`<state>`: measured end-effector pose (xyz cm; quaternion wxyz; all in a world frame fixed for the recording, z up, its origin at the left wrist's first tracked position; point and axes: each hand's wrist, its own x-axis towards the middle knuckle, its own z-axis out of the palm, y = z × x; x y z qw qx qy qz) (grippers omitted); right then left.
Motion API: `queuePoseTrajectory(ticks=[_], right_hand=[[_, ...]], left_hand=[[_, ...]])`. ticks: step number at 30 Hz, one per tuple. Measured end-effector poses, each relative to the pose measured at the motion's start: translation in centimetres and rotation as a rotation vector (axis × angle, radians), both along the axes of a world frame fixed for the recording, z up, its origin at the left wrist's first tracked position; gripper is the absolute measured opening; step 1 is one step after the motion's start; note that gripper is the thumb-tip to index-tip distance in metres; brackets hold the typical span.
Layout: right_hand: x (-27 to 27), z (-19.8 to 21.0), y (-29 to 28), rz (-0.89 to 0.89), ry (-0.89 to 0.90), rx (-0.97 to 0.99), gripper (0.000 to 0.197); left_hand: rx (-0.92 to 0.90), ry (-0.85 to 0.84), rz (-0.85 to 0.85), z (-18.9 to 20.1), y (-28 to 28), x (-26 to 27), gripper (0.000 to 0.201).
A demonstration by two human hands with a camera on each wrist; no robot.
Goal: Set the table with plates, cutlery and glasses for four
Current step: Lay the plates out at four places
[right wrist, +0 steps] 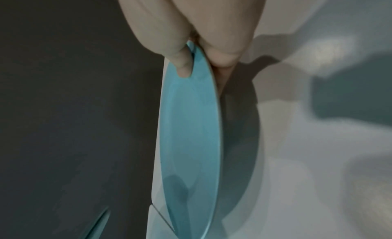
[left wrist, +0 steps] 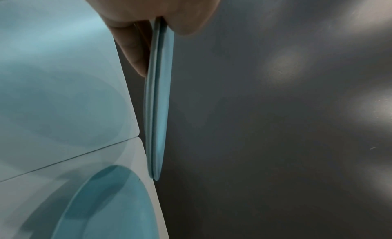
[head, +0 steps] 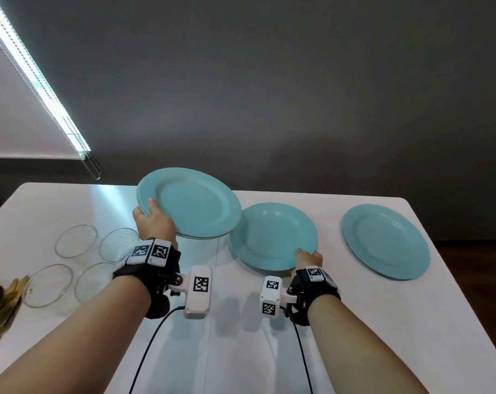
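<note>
Two stacked plates [head: 189, 203] are pinched at the rim by the left hand [head: 152, 223] and one plate [head: 272, 237] by the right hand [head: 308, 258], all judged stiff, smooth and breakable.

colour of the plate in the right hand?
Plain light turquoise round plate, no pattern; head view shows it best.

A dark grey wall [head: 298, 95] rises behind, with a white roller blind [head: 16, 120] at left.

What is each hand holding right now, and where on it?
Left hand grips two stacked teal plates by their near-left rim; right hand pinches a single teal plate at its near rim.
</note>
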<state>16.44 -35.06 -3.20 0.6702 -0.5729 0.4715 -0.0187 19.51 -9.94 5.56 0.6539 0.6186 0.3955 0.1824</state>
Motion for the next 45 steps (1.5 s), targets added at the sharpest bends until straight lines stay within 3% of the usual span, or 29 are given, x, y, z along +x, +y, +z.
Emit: queuePoseTrajectory(ticks=[4,8,14,19,24,28,32,35,40,45], right_hand=[[0.3,-0.1,1.3,0.060,0.092,0.023,0.035],[1.0,-2.1,1.8,0.117,0.133,0.072,0.049],[0.1,-0.6,2.6,0.190,0.109,0.160,0.038],[0.0,-1.7,2.2,0.227,0.195,0.023,0.049],[0.2,-5.4,0.4,0.295,0.289,-0.202,0.055],[-2.6,1.4,3.0,0.338,0.187,-0.180,0.020],[-4.6,4.1,4.7,0.306,0.078,-0.018,0.033],[-7.1,4.4,5.6,0.240,0.080,-0.076,0.031],[-12.9,3.5,6.8,0.164,0.145,-0.218,0.029],[-18.4,3.7,7.1,0.056,0.194,-0.243,0.024]], left_hand=[[-0.014,0.000,-0.029,-0.8,-0.2,-0.8,0.037],[-0.008,0.036,-0.057,-1.5,-0.4,-1.8,0.038],[-0.012,0.071,-0.079,-2.2,-0.5,-2.4,0.038],[-0.027,0.079,-0.102,-2.5,-0.7,-2.6,0.038],[-0.058,0.088,-0.153,-2.6,-0.7,-2.8,0.039],[-0.066,0.107,-0.267,-2.7,-0.8,-3.0,0.035],[-0.069,0.111,-0.442,-2.5,-1.0,-4.4,0.024],[-0.128,0.101,-0.591,-2.3,-0.7,-6.1,0.031],[-0.147,0.134,-0.790,-2.2,0.3,-9.2,0.014],[-0.157,0.163,-0.964,-2.4,0.0,-12.4,0.021]])
